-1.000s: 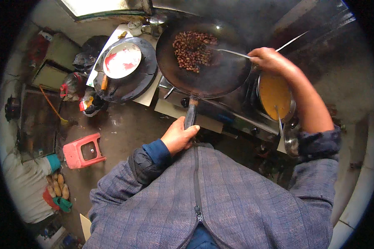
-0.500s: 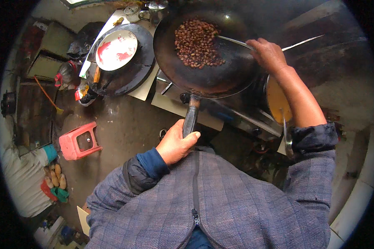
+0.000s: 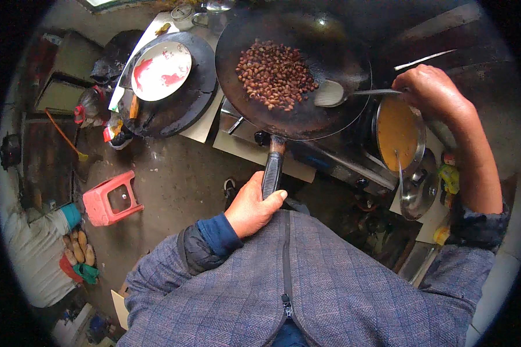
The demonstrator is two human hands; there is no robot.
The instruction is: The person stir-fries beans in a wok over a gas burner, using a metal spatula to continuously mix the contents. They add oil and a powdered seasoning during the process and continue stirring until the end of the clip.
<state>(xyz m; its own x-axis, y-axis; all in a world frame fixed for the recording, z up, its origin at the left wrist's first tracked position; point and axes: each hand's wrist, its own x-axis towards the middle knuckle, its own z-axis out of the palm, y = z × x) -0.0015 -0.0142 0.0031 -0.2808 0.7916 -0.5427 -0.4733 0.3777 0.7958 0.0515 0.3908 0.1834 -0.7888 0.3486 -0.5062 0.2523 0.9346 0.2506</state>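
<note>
My left hand [image 3: 255, 203] is wrapped round the black ribbed handle [image 3: 272, 173] of a large dark wok [image 3: 324, 52]. Reddish-brown peanuts [image 3: 275, 75] lie in a loose heap left of the wok's middle. My right hand [image 3: 431, 89], beyond the wok's right rim, grips a metal spatula [image 3: 330, 93] by the end of its shaft. The spatula's broad head rests inside the wok, at the right edge of the peanuts.
Right of the wok stands a pot of orange-brown liquid [image 3: 396, 130] with a spoon in it, beside a metal lid [image 3: 419, 185]. At left, a plate with red smears [image 3: 163, 69] sits on a round dark board [image 3: 197, 98] with a wooden-handled knife [image 3: 134, 107]. A pink stool [image 3: 111, 199] stands on the floor.
My right hand has moved right, out past the wok's rim, drawing the spatula with it. The spatula's head now shows clear of the peanuts, which are spread differently. My left hand keeps its hold.
</note>
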